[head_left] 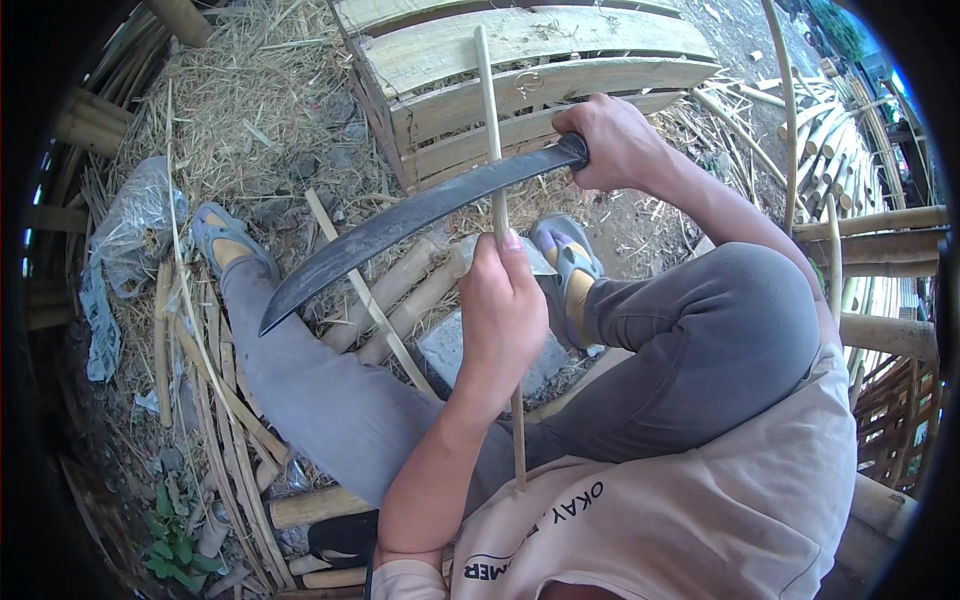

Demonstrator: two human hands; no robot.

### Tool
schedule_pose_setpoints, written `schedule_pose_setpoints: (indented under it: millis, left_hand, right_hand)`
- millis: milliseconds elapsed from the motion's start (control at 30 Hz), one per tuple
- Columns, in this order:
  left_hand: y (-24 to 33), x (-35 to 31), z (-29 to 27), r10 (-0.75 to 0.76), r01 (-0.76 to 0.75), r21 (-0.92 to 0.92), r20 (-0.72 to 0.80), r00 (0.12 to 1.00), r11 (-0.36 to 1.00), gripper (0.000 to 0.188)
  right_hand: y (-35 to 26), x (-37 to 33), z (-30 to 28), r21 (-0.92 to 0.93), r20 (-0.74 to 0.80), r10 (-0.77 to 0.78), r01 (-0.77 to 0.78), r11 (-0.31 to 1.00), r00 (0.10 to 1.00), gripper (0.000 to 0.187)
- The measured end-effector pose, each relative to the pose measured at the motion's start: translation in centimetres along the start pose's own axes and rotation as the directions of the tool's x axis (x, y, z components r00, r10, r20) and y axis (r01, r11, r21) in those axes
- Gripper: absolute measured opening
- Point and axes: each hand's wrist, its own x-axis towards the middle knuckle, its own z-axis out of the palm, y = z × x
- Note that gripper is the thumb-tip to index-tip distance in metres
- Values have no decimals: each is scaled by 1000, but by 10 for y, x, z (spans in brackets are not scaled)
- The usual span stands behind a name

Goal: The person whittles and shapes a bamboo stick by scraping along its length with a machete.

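Note:
My left hand (503,318) is closed around a long, pale strip of bamboo (488,95), thumb laid along it. The strip stands lengthwise in front of me, its near end by my shirt and its far end over a slatted wooden crate (540,40). In my right hand (618,145) is a machete (400,225), gripped at the handle, which the fingers mostly hide. Its dark, curved blade runs out to the left with the tip over my left shin. The blade crosses the strip just beyond my left hand; whether it bites into the strip I cannot tell.
Between my feet lie a pale stone block (460,350) and cut bamboo poles (400,290). At the left are a crumpled plastic bag (140,225) and several long bamboo strips (225,400). Straw (240,100) covers the ground beyond. Bamboo rails (870,240) and stacked bamboo pieces (830,140) stand at the right.

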Motion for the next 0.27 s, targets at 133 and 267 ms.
schedule_pose_setpoints:
  millis: [133, 267]
  left_hand:
    - [-1, 0, -6, -7, 7, -10, 25, 1000, 1000, 42]
    - [-5, -9, -3, -6, 6, 18, 6, 1000, 1000, 41]
  right_hand:
    - [16, -1, 4, -11, -47, 27, -28, 1000, 999, 29]
    - [60, -1, 2, 105, -73, 245, -237, 966, 967, 19]
